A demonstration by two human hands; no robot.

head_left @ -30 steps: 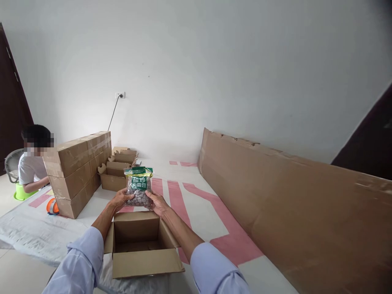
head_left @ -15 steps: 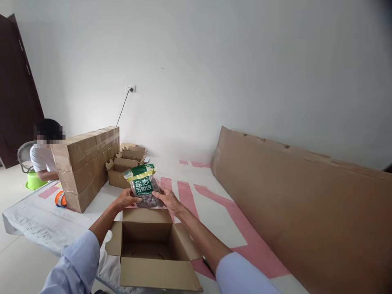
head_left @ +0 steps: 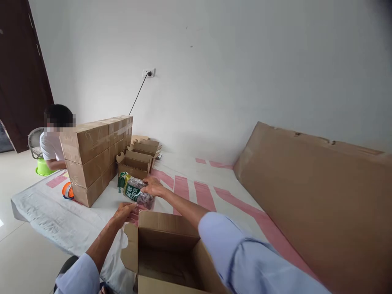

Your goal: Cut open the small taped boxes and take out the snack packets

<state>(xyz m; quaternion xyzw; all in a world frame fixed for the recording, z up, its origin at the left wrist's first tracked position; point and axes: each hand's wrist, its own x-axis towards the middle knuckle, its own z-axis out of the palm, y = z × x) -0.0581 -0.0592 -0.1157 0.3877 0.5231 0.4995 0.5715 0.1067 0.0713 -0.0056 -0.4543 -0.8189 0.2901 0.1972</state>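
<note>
Fingers of the right hand (head_left: 153, 186) pinch the tilted bag (head_left: 134, 191) beyond the open carton (head_left: 168, 222); the left hand (head_left: 123, 212) lies just beside the bag, though whether its fingers grip it cannot be told.

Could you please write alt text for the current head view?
A right hand holds a green-topped bag turned sideways beyond an open cardboard box, with the left hand close by. Behind, a stack of taped boxes and more open boxes stand on the table; another person is at far left.
</note>
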